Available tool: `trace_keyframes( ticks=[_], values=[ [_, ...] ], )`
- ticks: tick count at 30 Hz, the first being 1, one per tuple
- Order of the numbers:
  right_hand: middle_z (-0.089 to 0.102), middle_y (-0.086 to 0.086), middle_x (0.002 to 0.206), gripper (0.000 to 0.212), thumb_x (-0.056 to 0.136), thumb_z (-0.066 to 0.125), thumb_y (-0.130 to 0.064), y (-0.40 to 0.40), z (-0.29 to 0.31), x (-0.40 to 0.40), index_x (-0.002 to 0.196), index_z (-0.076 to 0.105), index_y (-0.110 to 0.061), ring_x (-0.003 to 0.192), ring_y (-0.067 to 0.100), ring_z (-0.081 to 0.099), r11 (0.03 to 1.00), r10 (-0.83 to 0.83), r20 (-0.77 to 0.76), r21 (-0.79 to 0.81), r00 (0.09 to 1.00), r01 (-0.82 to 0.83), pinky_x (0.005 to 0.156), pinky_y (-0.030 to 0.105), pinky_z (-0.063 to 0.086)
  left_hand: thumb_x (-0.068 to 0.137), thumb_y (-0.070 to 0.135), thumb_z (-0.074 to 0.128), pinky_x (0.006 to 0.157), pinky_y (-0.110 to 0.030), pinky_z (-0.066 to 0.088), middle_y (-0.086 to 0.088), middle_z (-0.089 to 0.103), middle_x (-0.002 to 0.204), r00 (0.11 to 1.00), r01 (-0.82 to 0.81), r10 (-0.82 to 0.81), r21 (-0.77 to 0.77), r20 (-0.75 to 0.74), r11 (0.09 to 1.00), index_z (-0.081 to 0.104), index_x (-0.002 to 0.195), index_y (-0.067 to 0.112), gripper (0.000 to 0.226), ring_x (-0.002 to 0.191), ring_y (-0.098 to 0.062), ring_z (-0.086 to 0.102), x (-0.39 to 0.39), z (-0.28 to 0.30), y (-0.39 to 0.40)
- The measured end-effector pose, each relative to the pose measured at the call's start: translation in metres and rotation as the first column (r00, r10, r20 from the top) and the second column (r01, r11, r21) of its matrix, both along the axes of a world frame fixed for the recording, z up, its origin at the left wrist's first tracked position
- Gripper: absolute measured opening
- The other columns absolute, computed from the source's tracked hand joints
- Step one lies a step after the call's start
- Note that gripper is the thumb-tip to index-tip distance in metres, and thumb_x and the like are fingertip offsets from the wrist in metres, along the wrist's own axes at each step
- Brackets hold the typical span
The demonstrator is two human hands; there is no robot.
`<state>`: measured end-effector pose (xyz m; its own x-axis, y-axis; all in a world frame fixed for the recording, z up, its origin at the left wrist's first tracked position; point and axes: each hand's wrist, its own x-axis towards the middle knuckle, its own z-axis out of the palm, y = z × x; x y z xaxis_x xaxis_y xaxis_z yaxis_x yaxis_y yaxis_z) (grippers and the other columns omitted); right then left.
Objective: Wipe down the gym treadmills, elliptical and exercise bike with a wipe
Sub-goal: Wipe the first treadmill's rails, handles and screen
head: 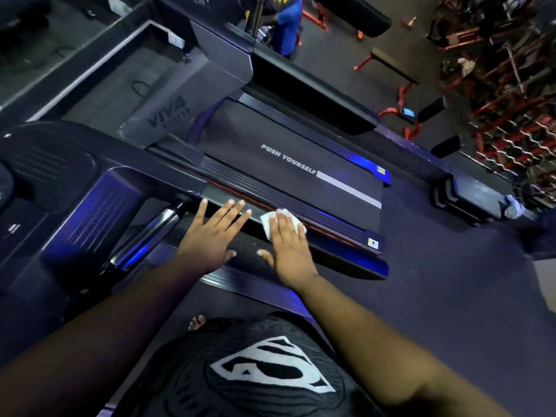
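Treadmill point(288, 176) fills most of the view, deck running up and away from both hands, belt printed PUSH YOURSELF; only the near side rail point(316, 219) is under the hands right now. Second treadmill point(99, 188), its console and motor housing, sits off to the left of the left hand, lit blue. Benches and racks point(496, 85) lie well beyond the right hand across the floor, not part of the job; no elliptical or exercise bike clearly identifiable from here. Person's shirt point(264, 368) with a white emblem is below both forearms. Left hand point(215, 233) lies flat, fingers straight and spread, pressing on the rail edge for support, holding nothing. Right hand point(288, 239) just beside it to the right, also flat with fingers extended, palm down on the wipe point(266, 222), pinning it to the rail rather than gripping it. Wipe is white, folded small, mostly under the right fingers, a corner poking out toward the left hand. Progress judgement: mid-wipe on this treadmill's near rail; can't tell which surfaces are already clean, nothing shows wet streaks. Far rail, belt, console, the neighbouring treadmill, plus elliptical and bike all look still to do, so likely early in the task.
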<state>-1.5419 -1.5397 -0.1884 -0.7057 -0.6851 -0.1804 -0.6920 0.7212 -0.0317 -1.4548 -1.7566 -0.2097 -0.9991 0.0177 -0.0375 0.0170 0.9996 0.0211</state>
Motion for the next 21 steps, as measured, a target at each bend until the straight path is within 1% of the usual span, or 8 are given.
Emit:
trace_keyframes(
  ticks=[2,6,9,10,12,15,18,21],
  values=[
    [-0.002,0.007,0.170,0.084,0.098,0.034,-0.059,-0.022,0.005,-0.004,0.163,0.006,-0.013,0.157,0.024,-0.005,0.998,0.059,0.036,0.009,0.998,-0.059,0.125,0.044,-0.003,0.081,0.062,0.069,0.120,-0.067,-0.003,-0.001,-0.003,0.172,1.000,-0.025,0.025,-0.014,0.005,1.000,-0.009,0.161,0.024,0.118,0.158,-0.018,0.003,0.002,0.005,-0.012],
    [0.014,0.008,0.169,0.080,0.099,0.048,-0.053,0.005,0.002,-0.016,0.161,0.018,-0.014,0.156,0.023,0.009,0.991,0.137,-0.038,0.011,0.990,-0.137,0.124,0.047,0.020,0.089,0.061,0.061,0.118,-0.069,-0.005,0.001,-0.012,0.171,0.997,-0.053,0.057,-0.073,0.055,0.996,-0.023,0.157,0.025,0.114,0.158,-0.017,-0.004,0.006,0.012,-0.036],
    [0.017,0.010,0.168,0.081,0.097,0.047,-0.057,0.049,0.000,-0.021,0.160,0.021,-0.013,0.156,0.025,0.013,0.987,0.144,-0.083,0.084,0.986,-0.137,0.121,0.050,0.027,0.091,0.060,0.059,0.118,-0.071,-0.004,0.000,-0.014,0.171,0.995,-0.067,0.073,-0.100,0.061,0.993,-0.021,0.159,0.023,0.112,0.158,-0.018,-0.006,0.007,0.015,-0.046],
    [0.017,0.010,0.168,0.083,0.097,0.044,-0.059,0.055,0.000,-0.022,0.160,0.020,-0.012,0.156,0.025,0.013,0.984,0.154,-0.085,0.108,0.984,-0.145,0.121,0.050,0.026,0.091,0.060,0.059,0.117,-0.071,-0.004,-0.001,-0.015,0.171,0.995,-0.067,0.074,-0.106,0.062,0.992,-0.020,0.159,0.023,0.111,0.158,-0.017,-0.006,0.008,0.017,-0.049],
    [0.014,0.010,0.169,0.086,0.097,0.045,-0.061,0.049,0.002,-0.024,0.161,0.016,-0.012,0.156,0.024,0.009,0.980,0.171,-0.072,0.115,0.983,-0.162,0.125,0.048,0.018,0.091,0.059,0.059,0.117,-0.072,-0.004,-0.001,-0.017,0.170,0.995,-0.066,0.073,-0.110,0.068,0.992,-0.021,0.159,0.021,0.112,0.158,-0.017,-0.008,0.009,0.019,-0.055],
    [0.004,0.007,0.170,0.091,0.096,0.044,-0.064,0.008,0.006,-0.028,0.163,0.006,-0.013,0.157,0.022,0.000,0.978,0.186,-0.013,0.095,0.982,-0.184,0.126,0.044,0.007,0.092,0.059,0.059,0.117,-0.071,-0.007,-0.002,-0.020,0.169,0.992,-0.088,0.096,-0.093,0.084,0.992,-0.024,0.157,0.021,0.113,0.157,-0.017,-0.011,0.012,0.019,-0.060],
    [-0.007,0.004,0.170,0.093,0.097,0.039,-0.068,-0.033,0.010,-0.031,0.162,-0.003,-0.016,0.156,0.021,-0.009,0.960,0.260,0.054,0.091,0.964,-0.264,0.127,0.044,0.002,0.091,0.060,0.060,0.118,-0.070,-0.008,-0.002,-0.020,0.169,0.988,-0.121,0.127,-0.074,0.087,0.990,-0.021,0.159,0.021,0.113,0.157,-0.017,-0.012,0.017,0.017,-0.062],
    [-0.013,0.004,0.169,0.096,0.097,0.041,-0.067,-0.067,0.014,-0.029,0.162,-0.006,-0.015,0.156,0.022,-0.013,0.935,0.339,0.089,0.083,0.937,-0.346,0.127,0.044,-0.001,0.091,0.061,0.059,0.118,-0.069,-0.009,-0.003,-0.021,0.169,0.979,-0.175,0.179,-0.049,0.092,0.983,-0.019,0.160,0.020,0.112,0.157,-0.017,-0.014,0.021,0.015,-0.065]
  ],
)
